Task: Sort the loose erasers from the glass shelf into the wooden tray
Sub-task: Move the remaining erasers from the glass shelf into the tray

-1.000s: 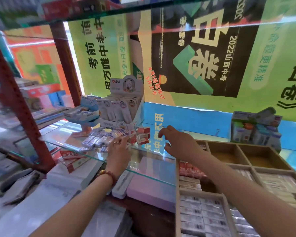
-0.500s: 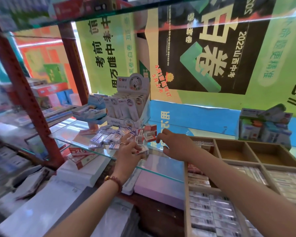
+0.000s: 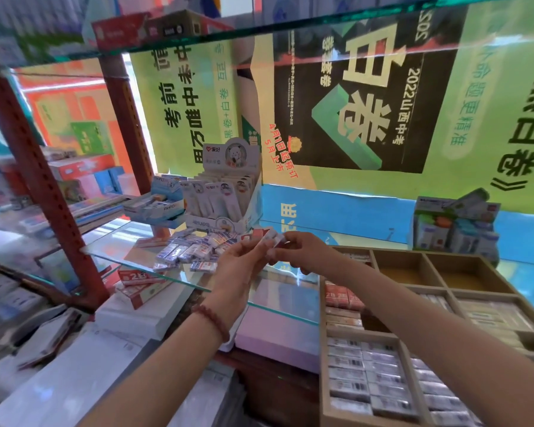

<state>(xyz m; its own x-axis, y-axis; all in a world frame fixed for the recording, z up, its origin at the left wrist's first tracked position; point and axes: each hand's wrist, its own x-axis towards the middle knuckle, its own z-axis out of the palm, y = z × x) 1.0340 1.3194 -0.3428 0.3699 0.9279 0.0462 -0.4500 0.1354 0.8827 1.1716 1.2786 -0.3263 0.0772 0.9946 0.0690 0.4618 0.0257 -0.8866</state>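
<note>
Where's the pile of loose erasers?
The erasers lie on the glass shelf, left of centre in the head view, in front of the white display box.

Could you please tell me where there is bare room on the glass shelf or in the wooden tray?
In the wooden tray, the far-middle compartment and far-right compartment lie bare. The glass shelf is bare between the red post and the eraser pile. The tray's near compartments are packed full.

I see open room on the glass shelf [image 3: 114, 241] at its front edge, left of the loose erasers [image 3: 185, 251]. The display box [image 3: 225, 195] blocks the back edge, the red post [image 3: 43, 195] the front left corner, and the upper shelf [image 3: 259, 29] caps my reach. The wooden tray [image 3: 322, 334] has two bare far compartments.
</note>
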